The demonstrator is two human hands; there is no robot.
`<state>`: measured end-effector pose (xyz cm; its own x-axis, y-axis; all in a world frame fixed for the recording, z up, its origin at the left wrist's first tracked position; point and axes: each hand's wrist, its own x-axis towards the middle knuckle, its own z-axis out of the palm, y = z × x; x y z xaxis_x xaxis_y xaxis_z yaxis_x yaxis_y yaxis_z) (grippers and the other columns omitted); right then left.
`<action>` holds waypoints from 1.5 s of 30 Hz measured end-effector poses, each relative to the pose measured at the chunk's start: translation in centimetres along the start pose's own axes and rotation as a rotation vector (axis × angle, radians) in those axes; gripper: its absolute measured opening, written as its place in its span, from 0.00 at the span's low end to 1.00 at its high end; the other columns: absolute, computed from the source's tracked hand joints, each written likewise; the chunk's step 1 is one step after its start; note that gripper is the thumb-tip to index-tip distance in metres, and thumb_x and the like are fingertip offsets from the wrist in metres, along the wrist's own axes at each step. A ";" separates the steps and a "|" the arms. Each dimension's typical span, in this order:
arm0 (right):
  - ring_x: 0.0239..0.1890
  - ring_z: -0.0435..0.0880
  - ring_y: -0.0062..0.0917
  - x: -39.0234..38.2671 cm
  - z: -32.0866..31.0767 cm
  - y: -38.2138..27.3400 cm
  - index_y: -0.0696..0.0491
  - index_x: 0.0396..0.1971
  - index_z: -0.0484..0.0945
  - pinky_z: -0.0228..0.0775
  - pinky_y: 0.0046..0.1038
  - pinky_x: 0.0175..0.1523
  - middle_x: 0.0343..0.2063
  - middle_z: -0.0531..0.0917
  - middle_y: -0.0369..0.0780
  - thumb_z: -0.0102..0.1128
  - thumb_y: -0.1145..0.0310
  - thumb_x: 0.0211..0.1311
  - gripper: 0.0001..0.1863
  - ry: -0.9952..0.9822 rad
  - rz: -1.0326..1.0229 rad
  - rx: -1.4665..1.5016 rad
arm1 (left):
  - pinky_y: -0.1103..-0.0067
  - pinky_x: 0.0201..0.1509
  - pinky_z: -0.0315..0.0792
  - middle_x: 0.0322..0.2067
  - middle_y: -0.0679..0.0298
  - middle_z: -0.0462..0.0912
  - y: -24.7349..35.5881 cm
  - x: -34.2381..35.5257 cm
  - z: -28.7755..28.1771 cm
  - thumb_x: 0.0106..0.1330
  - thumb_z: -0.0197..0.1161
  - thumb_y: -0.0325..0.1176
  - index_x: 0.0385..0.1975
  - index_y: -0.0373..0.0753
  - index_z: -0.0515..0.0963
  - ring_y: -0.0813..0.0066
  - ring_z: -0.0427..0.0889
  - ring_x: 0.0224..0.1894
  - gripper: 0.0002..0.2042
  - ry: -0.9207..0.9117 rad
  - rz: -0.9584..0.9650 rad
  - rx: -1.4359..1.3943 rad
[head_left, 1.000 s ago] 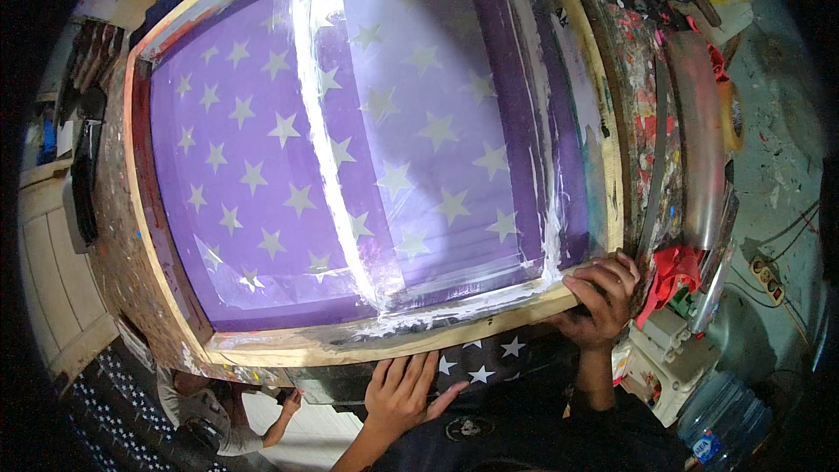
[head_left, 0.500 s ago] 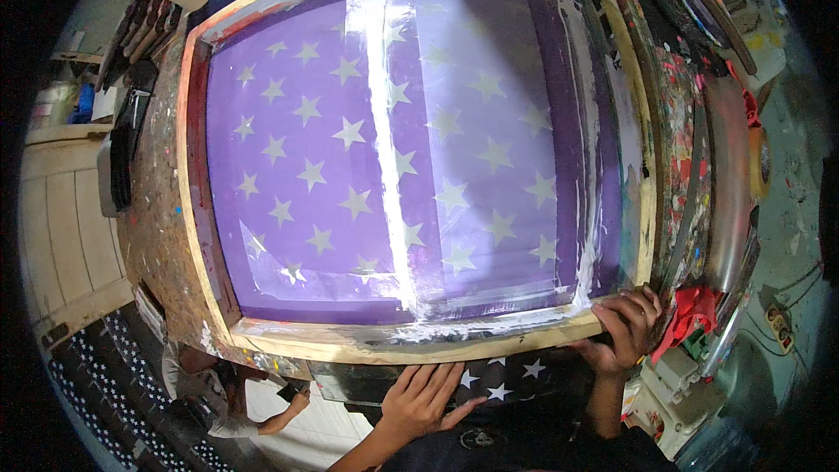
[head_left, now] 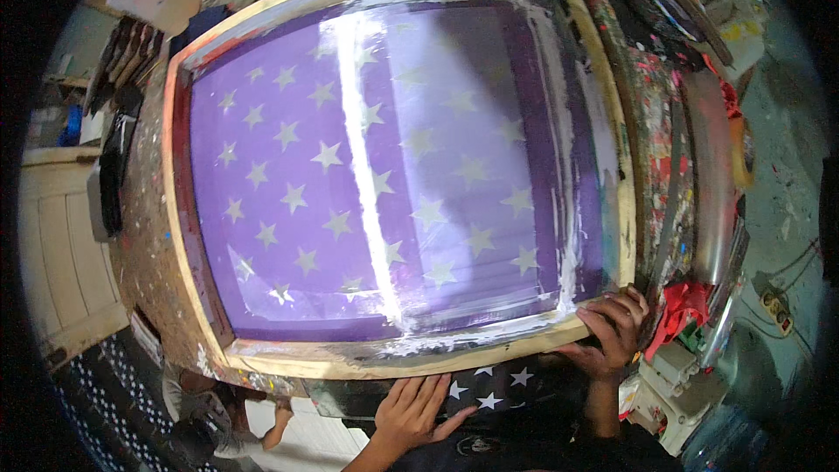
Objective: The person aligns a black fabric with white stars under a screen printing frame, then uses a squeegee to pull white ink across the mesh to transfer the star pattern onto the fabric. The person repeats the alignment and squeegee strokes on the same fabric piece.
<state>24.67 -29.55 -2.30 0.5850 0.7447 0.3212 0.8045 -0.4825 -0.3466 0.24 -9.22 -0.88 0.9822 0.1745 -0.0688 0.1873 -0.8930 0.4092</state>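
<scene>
A wooden screen-printing frame (head_left: 179, 210) with purple mesh (head_left: 218, 271), pale stars and streaks of white fills the middle of the view. My right hand (head_left: 612, 332) grips its near right corner, fingers curled over the wood. My left hand (head_left: 419, 415) lies along the near edge, fingers outstretched and thumb spread, fingertips touching just below the wood. Between my hands, under the frame's edge, is black material (head_left: 507, 393) printed with white stars. The frame rests on a paint-spattered bench (head_left: 140, 280); what the left fingertips press on is partly hidden.
Another person (head_left: 210, 419) works at lower left, near star-printed black cloth (head_left: 105, 402). A translucent jug (head_left: 149, 0) and dark tools (head_left: 118, 61) stand at upper left. A red cloth (head_left: 682, 315), white plastic stool (head_left: 664, 393) and power strip (head_left: 775, 310) with cables lie at right.
The view has shifted, so the frame appears farther right and lower than a second ago. Both my hands keep their places on its near side. The other person's hand has moved slightly.
</scene>
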 end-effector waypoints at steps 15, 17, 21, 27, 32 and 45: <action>0.50 0.76 0.31 0.1 0.2 -0.5 0.43 0.39 0.82 0.63 0.48 0.62 0.40 0.80 0.31 0.69 0.36 0.51 0.27 0.020 0.029 -0.043 | 0.68 0.70 0.55 0.51 0.62 0.84 0.1 -0.1 0.1 0.59 0.65 0.64 0.55 0.39 0.81 0.73 0.78 0.57 0.34 -0.114 0.021 0.077; 0.49 0.76 0.31 0.3 0.2 -0.7 0.42 0.39 0.82 0.63 0.47 0.62 0.40 0.80 0.31 0.69 0.36 0.50 0.26 0.040 0.038 -0.042 | 0.68 0.70 0.55 0.51 0.62 0.84 0.1 -0.3 0.3 0.59 0.65 0.64 0.55 0.39 0.80 0.73 0.78 0.57 0.35 -0.113 0.014 0.068; 0.49 0.76 0.31 0.3 0.3 -0.7 0.43 0.39 0.83 0.63 0.47 0.62 0.40 0.80 0.32 0.70 0.38 0.49 0.26 0.043 0.037 -0.041 | 0.68 0.70 0.55 0.52 0.63 0.83 0.1 -0.3 0.2 0.59 0.65 0.64 0.56 0.40 0.80 0.73 0.79 0.56 0.35 -0.112 0.007 0.063; 0.49 0.76 0.32 0.0 0.0 -0.3 0.44 0.40 0.83 0.61 0.49 0.62 0.39 0.81 0.32 0.71 0.37 0.48 0.28 0.010 0.034 -0.027 | 0.72 0.69 0.58 0.51 0.65 0.84 0.3 0.2 -0.2 0.60 0.65 0.63 0.55 0.41 0.81 0.75 0.79 0.54 0.33 -0.092 0.004 0.068; 0.49 0.76 0.32 0.0 0.2 -0.3 0.44 0.40 0.83 0.61 0.49 0.63 0.40 0.81 0.33 0.69 0.36 0.50 0.28 0.024 0.027 -0.017 | 0.72 0.67 0.60 0.50 0.65 0.83 0.2 0.2 -0.2 0.61 0.64 0.63 0.54 0.42 0.81 0.76 0.79 0.54 0.32 -0.079 0.006 0.059; 0.47 0.77 0.35 0.1 0.2 0.1 0.46 0.38 0.83 0.65 0.51 0.59 0.41 0.79 0.35 0.70 0.35 0.49 0.29 0.024 -0.014 -0.009 | 0.72 0.65 0.62 0.49 0.65 0.83 0.2 0.2 0.3 0.62 0.62 0.62 0.55 0.40 0.81 0.75 0.78 0.53 0.32 -0.050 0.001 0.031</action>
<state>24.76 -29.40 -2.44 0.5759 0.7402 0.3469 0.8134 -0.4765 -0.3336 0.45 -9.45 -1.06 0.9815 0.1533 -0.1143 0.1859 -0.9059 0.3806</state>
